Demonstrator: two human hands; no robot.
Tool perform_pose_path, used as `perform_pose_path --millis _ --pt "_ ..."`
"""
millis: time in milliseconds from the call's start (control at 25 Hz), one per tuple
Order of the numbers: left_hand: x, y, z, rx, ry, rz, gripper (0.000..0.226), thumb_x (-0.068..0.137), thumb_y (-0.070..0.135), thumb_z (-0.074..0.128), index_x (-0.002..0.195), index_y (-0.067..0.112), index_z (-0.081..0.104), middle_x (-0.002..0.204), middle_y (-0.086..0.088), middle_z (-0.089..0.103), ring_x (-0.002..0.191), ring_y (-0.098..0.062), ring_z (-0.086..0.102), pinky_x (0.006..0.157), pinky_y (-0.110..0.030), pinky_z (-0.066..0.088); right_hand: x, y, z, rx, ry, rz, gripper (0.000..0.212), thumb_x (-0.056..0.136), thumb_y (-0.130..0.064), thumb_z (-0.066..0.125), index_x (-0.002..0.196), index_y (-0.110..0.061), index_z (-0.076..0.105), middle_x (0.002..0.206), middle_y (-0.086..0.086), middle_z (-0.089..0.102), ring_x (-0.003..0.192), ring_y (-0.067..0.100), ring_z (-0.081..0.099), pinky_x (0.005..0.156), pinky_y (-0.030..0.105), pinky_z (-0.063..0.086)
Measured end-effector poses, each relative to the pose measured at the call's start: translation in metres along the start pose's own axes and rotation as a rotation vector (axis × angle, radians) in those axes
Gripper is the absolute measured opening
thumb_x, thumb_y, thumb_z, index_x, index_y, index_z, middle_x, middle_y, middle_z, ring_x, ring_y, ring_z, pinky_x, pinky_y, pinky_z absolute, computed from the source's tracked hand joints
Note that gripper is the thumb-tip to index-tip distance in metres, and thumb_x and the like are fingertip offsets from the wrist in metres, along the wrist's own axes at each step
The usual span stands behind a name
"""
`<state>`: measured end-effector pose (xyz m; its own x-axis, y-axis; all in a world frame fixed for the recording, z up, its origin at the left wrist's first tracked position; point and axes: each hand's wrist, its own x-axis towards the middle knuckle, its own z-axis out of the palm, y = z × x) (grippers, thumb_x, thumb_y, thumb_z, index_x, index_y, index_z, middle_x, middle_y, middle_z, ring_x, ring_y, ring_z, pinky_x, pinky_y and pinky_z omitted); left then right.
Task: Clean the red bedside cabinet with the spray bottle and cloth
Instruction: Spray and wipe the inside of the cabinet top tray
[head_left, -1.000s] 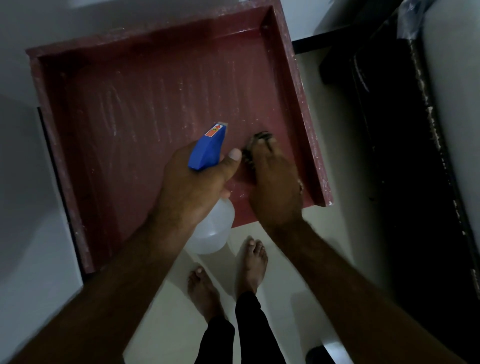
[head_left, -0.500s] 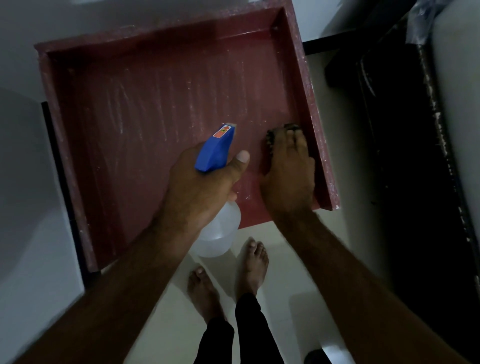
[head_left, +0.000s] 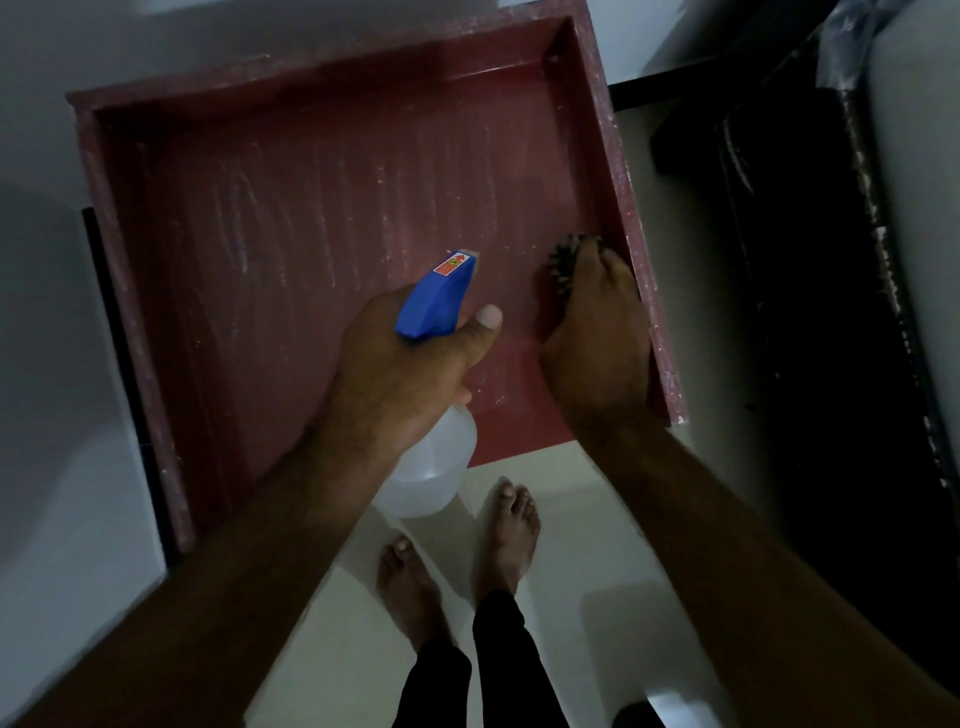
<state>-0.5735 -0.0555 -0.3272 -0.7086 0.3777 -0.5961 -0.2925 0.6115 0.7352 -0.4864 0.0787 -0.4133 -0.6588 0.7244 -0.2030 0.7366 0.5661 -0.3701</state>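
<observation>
Beside cabinet rim (head_left: 642, 270), cloth (head_left: 563, 263) under right hand (head_left: 597, 343) (left hand (head_left: 395, 379): spray bottle (head_left: 434, 300))

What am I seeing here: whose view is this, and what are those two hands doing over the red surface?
No machine here: a person works bare-handed, and the one camera sits on their head, looking down. The left hand grips a spray bottle with a blue head and clear body. The right hand holds a dark cloth against the red cabinet top, beside its raised right rim. White streaks mark that surface. Below are bare feet on a pale floor.
</observation>
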Motion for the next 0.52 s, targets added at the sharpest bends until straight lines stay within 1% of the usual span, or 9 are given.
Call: perform_pose_path --millis 40,120,200,280,360,480,520 --pt "0.002 0.000 0.000 0.006 0.002 0.003 0.048 0.088 0.039 0.073 0.099 -0.005 0.056 0.079 -0.026 0.060 0.059 -0.017 0.066 0.045 -0.008 0.043 0.001 -0.004 0.000 -0.020 -0.002 0.020 0.079 0.086 0.002 0.065 0.159 -0.005 0.034 0.163 0.015 0.039 0.154 0.031 0.031 0.125 0.049 0.033" --pt "0.004 -0.001 0.000 0.019 -0.003 -0.002 0.049 0.087 0.042 0.073 0.099 -0.003 0.057 0.080 -0.026 0.062 0.054 -0.012 0.066 0.045 -0.009 0.044 -0.002 -0.012 0.002 -0.039 -0.049 -0.047 0.083 0.086 0.003 0.066 0.160 -0.003 0.031 0.166 0.017 0.034 0.157 0.031 0.024 0.126 0.048 0.028" --pt "0.005 0.001 0.000 0.022 -0.010 -0.011 0.047 0.087 0.043 0.072 0.099 0.001 0.058 0.080 -0.022 0.066 0.050 -0.008 0.066 0.045 -0.009 0.044 0.000 -0.010 0.000 -0.008 -0.072 -0.103 0.082 0.085 0.006 0.067 0.159 -0.002 0.033 0.165 0.017 0.036 0.155 0.032 0.027 0.126 0.046 0.029" --pt "0.006 0.002 0.000 0.017 -0.010 -0.003 0.047 0.087 0.042 0.073 0.099 -0.001 0.058 0.081 -0.026 0.065 0.050 -0.008 0.065 0.045 -0.009 0.044 0.005 -0.003 -0.005 0.006 -0.035 -0.042 0.081 0.084 0.006 0.067 0.158 -0.004 0.035 0.163 0.016 0.038 0.153 0.031 0.032 0.124 0.045 0.030" --pt "0.007 0.003 0.000 0.010 -0.006 0.004 0.048 0.087 0.040 0.073 0.099 -0.003 0.057 0.085 -0.032 0.063 0.050 -0.010 0.064 0.045 -0.009 0.044 0.004 -0.005 -0.005 0.010 -0.042 -0.002 0.084 0.084 0.005 0.066 0.159 -0.007 0.032 0.166 0.015 0.034 0.152 0.032 0.033 0.123 0.046 0.031" --pt "0.008 0.007 0.001 -0.003 -0.008 0.004 0.046 0.087 0.039 0.074 0.100 -0.002 0.058 0.081 -0.027 0.062 0.054 -0.013 0.064 0.046 -0.008 0.044 0.002 -0.005 -0.002 0.004 -0.124 -0.165 0.086 0.083 0.009 0.067 0.160 -0.008 0.032 0.166 0.014 0.034 0.153 0.030 0.034 0.121 0.046 0.032" --pt "0.009 0.007 0.002 -0.011 -0.009 0.006 0.046 0.087 0.038 0.074 0.100 -0.003 0.058 0.079 -0.024 0.061 0.056 -0.015 0.064 0.047 -0.008 0.044 0.005 -0.001 -0.003 -0.008 -0.112 -0.193 0.086 0.083 0.009 0.068 0.160 -0.007 0.033 0.166 0.014 0.035 0.153 0.029 0.033 0.121 0.046 0.032"
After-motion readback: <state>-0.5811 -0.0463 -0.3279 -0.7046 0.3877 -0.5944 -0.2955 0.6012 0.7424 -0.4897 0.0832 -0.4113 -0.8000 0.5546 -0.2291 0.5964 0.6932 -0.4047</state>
